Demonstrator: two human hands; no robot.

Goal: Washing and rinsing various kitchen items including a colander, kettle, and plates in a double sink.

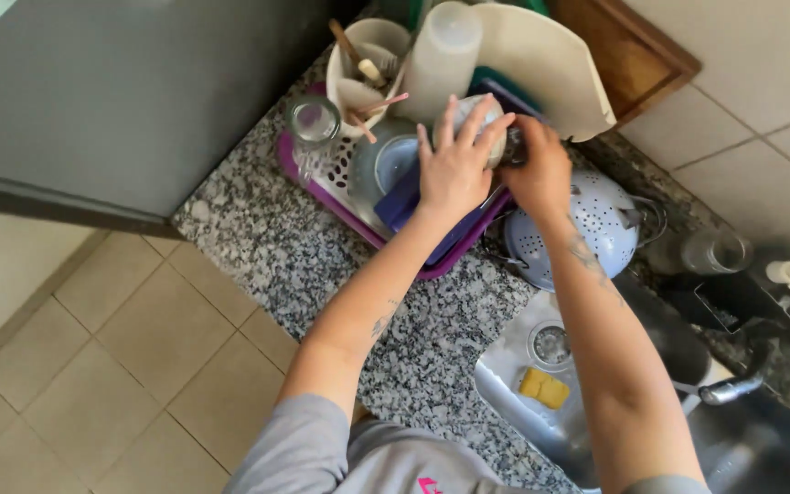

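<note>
My left hand (454, 165) lies with fingers spread over a pale rounded cup or bowl (496, 119) above the purple dish rack (358, 220). My right hand (537, 169) grips the same item from the right side. What lies under the hands is hidden. In the rack sit an upturned clear glass (313, 123), a blue-grey bowl (390, 165), a cream utensil holder (368, 59) with wooden utensils, a tall white tumbler (445, 55) and a cream cutting board (550, 64).
A perforated white-blue colander (592, 229) lies upside down right of the rack. The steel sink (514, 384) holds a yellow sponge (543, 388), with the tap (733, 389) beside it. A grey fridge (121, 101) stands left; speckled granite counter (258, 238) meets tiled floor.
</note>
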